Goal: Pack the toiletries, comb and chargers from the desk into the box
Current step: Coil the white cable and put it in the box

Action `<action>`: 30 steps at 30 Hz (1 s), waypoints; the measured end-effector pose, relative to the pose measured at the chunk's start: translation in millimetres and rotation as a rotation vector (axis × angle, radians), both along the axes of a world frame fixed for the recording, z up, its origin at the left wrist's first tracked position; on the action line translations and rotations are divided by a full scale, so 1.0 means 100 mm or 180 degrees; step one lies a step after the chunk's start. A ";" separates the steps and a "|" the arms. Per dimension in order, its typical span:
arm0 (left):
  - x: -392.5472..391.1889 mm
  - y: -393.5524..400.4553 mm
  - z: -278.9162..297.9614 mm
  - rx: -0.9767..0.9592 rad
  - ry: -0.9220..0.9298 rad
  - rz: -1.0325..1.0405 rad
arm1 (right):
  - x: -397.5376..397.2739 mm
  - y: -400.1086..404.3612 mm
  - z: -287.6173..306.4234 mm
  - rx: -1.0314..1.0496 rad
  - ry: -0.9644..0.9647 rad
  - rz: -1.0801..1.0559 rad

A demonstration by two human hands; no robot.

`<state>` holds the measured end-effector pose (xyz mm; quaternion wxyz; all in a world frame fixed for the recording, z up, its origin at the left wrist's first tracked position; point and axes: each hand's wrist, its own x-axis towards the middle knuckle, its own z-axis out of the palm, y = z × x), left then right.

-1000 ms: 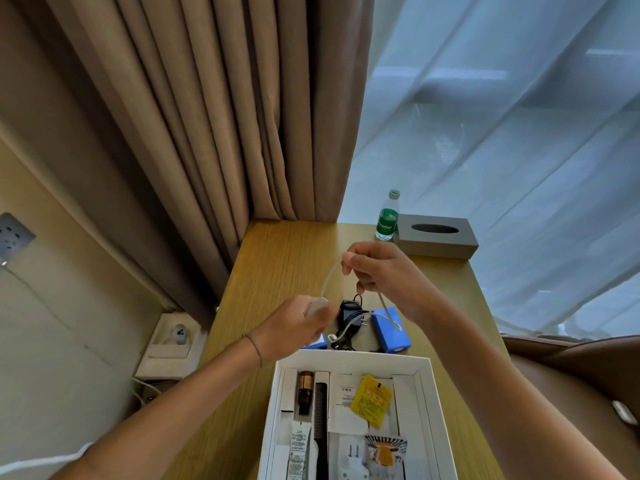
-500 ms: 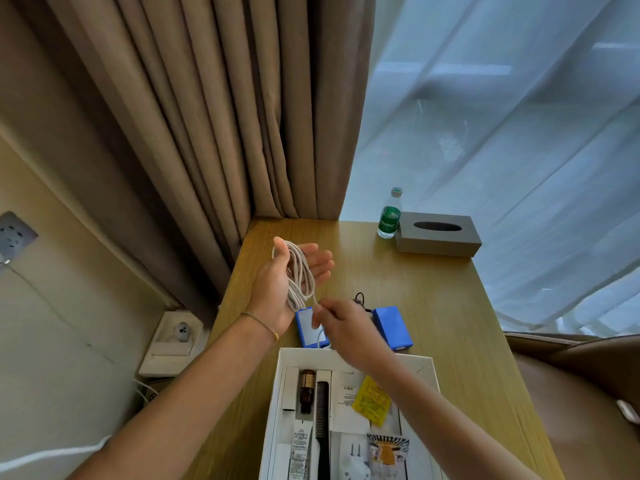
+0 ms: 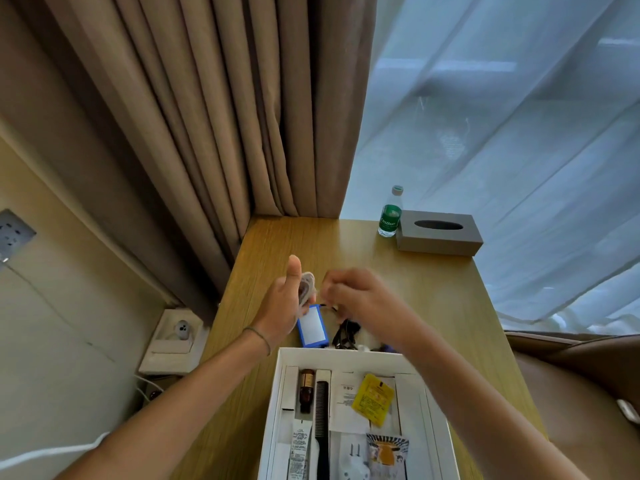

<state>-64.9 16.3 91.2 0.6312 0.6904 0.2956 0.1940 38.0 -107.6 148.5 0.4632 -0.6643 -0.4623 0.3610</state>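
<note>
While both hands hovered above the bench (image 3: 433, 292) just beyond the box (image 3: 273, 403), the left hand (image 3: 282, 306) stood upright, thumb straight up, with a coil of white cable (image 3: 307, 289) looped against its palm; fingers hidden behind the coil, so grip closure unclear. Right hand (image 3: 360, 299) was motion-blurred, fingers curled, apparently pinching the cable end next to the coil. Blue charger (image 3: 312, 328) lay on the bench just beyond the box's far edge, under the left hand; tangle of black cable (image 3: 346, 332) beside it, partly hidden by the right wrist. Inside the box: brown bottle (image 3: 306, 389), black comb (image 3: 322, 427), yellow sachet (image 3: 373, 398), white tube (image 3: 299, 448), white plug (image 3: 355, 460), printed packet (image 3: 388, 452). Green-label water bottle (image 3: 390, 213) stood touching a grey tissue box (image 3: 438, 233) at the bench's far right.
</note>
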 end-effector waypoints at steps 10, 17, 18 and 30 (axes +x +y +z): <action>-0.06 -0.10 0.10 -0.0167 -0.0201 -0.0757 | 0.35 0.15 -0.23 0.0087 -0.0337 -0.0862; 0.05 0.03 0.19 -0.1389 -0.0576 0.0677 | 0.03 0.11 -0.67 -0.0402 -0.0775 -0.0865; 0.06 0.05 0.20 -0.1646 -0.0714 0.0657 | -0.06 0.09 -0.70 -0.0461 -0.0871 -0.0750; -0.01 0.05 -0.03 -0.0417 0.0302 0.0592 | 0.07 -0.11 -0.36 -0.0612 -0.0646 0.0123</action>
